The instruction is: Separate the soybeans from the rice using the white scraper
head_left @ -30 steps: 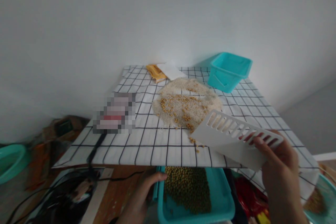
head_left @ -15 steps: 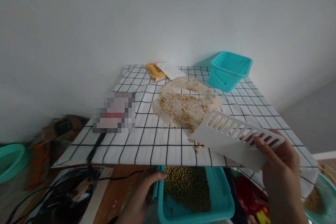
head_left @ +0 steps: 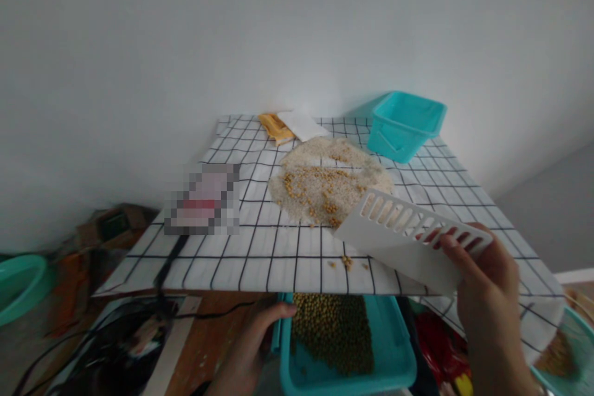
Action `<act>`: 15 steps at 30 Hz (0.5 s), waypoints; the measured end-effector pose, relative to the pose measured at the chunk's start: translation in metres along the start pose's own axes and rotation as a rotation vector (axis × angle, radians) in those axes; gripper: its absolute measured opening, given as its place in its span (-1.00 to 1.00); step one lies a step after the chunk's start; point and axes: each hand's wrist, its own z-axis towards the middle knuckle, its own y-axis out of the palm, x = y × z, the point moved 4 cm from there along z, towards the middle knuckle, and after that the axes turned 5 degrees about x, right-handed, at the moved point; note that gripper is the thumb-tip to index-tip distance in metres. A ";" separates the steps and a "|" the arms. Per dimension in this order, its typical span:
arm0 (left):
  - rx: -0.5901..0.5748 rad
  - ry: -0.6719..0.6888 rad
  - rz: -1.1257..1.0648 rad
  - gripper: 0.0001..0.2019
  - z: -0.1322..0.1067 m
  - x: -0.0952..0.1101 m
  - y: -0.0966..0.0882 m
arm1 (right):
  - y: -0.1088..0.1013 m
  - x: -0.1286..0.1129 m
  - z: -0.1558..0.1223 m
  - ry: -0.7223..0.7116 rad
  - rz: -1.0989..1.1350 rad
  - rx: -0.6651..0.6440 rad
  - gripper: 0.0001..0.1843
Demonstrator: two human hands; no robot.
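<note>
My right hand (head_left: 487,278) grips a white slotted plastic board (head_left: 403,247), fingers wrapped round its right end. The board is tilted over the table, its left corner close to a pile of pale grains (head_left: 320,192) mixed with yellow beans (head_left: 329,205). A few loose beans (head_left: 347,262) lie near the table's front edge. My left hand (head_left: 260,334) is closed on the left rim of a turquoise bin (head_left: 394,359), held below that edge. Yellow and darker green beans (head_left: 334,331) cover much of the bin's bottom.
A turquoise bucket (head_left: 406,127) stands at the back right of the checked cloth (head_left: 260,241). Yellow and white packets (head_left: 301,125) lie at the back; a pixelated object (head_left: 202,201) sits at the left. Black cables (head_left: 167,266) hang there. Green basins (head_left: 21,284) stand beyond the table.
The board and my right hand have shifted slightly left and up. Some loose beans near the front edge have changed position. My left hand and the bin have barely moved.
</note>
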 end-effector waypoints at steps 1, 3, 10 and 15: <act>-0.008 -0.012 -0.007 -0.85 0.000 0.000 0.002 | 0.001 0.000 0.000 0.005 0.005 0.002 -0.67; -0.030 -0.038 -0.012 -0.82 -0.001 -0.001 0.004 | 0.002 -0.001 -0.001 0.019 0.010 0.000 -0.67; -0.068 0.339 0.197 -0.65 -0.004 -0.001 -0.015 | 0.011 -0.015 -0.021 0.077 0.012 -0.094 -0.75; -0.078 0.287 0.229 -0.77 0.000 0.002 -0.012 | 0.017 -0.025 -0.033 0.123 -0.016 -0.179 -0.78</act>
